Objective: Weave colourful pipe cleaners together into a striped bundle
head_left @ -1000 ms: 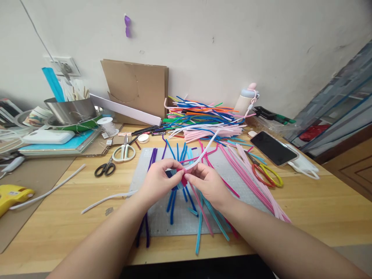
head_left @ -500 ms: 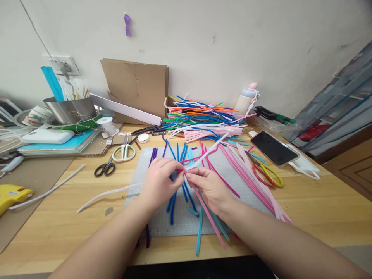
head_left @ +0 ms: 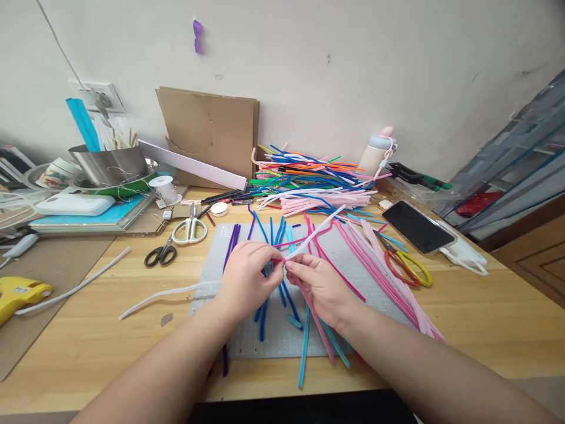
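Right, both hands are close together at the middle of the frame, over the grey mat (head_left: 282, 347). My left hand (head_left: 251, 277) has thumb and forefinger pinched on the upper end of a pink stem (head_left: 315, 321), and my right hand (head_left: 320, 285) pinches it just beside, fingertips almost meeting. From there the pink stem slants down to the lower centre, while a white stem (head_left: 320, 229) runs from the same spot toward the upper right, along my right forefinger. My fingers cover the join, so I can't tell how the two are fixed. Something blue peeks out by my left fingers, mostly hidden.

Below my hands lie dark blue stems (head_left: 263, 321) and a light blue stem (head_left: 303, 353); purple stems (head_left: 231, 240) sit left of centre. A pink bundle (head_left: 388, 280) fans toward the lower right, with red-and-yellow scissors (head_left: 408, 268) alongside and a phone (head_left: 418, 227) farther up. White-handled scissors (head_left: 189, 231) and black-handled scissors (head_left: 161, 255) rest left of the mat, a yellow glue gun (head_left: 22, 294) at the far left edge. Upper centre, a mixed pile of stems (head_left: 309, 176) lies against the wall.
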Demonstrator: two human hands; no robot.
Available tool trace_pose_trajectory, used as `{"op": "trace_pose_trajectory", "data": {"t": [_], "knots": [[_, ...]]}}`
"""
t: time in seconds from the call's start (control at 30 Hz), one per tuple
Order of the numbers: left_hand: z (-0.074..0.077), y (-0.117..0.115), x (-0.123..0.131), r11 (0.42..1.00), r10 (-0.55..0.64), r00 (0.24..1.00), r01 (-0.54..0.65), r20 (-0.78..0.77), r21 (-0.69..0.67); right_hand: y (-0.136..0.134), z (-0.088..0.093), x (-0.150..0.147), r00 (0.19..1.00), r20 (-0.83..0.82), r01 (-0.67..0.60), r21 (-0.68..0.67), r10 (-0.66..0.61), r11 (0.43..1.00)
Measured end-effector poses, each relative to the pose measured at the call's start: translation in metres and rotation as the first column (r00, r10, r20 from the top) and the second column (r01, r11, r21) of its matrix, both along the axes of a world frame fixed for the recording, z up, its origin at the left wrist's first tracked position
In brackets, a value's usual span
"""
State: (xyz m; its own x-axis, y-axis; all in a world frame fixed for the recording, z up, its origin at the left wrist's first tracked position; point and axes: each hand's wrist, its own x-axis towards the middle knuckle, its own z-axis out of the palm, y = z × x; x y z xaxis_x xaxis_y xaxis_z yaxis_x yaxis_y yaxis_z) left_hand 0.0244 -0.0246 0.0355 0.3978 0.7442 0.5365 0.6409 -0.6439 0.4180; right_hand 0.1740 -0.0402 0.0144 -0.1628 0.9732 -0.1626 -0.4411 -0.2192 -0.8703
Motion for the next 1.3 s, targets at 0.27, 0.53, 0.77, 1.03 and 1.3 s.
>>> {"op": "trace_pose_trajectory", "data": {"t": [0.27, 0.53, 0.77, 1.03, 1.3], "knots": [[0.0, 0.0, 0.0, 1.0, 0.01, 1.0, -0.009, -0.019, 0.027, -0.002, 0.002, -0.003, 0.981, -0.19, -0.011, -0.199, -0.027, 0.98], [-0.004, 0.0, 0.002, 1.0, -0.015, 0.996, 0.013, 0.084, 0.024, -0.001, 0.0, -0.003, 0.984, -0.167, 0.034, -0.137, -0.057, 0.99], [-0.003, 0.001, 0.002, 0.981, 0.017, 0.979, 0.023, 0.204, -0.193, 0.001, -0.001, -0.001, 0.998, 0.051, 0.021, 0.056, -0.024, 0.998], [-0.005, 0.007, 0.0, 0.854, 0.097, 0.929, 0.107, 0.357, -0.509, 0.003, -0.003, 0.003, 0.962, 0.271, -0.046, 0.236, -0.021, 0.971], [-0.014, 0.014, -0.001, 0.765, 0.098, 0.858, 0.258, 0.503, -0.59, 0.004, 0.0, 0.004, 0.946, 0.315, -0.12, 0.117, 0.077, 0.986]]}}
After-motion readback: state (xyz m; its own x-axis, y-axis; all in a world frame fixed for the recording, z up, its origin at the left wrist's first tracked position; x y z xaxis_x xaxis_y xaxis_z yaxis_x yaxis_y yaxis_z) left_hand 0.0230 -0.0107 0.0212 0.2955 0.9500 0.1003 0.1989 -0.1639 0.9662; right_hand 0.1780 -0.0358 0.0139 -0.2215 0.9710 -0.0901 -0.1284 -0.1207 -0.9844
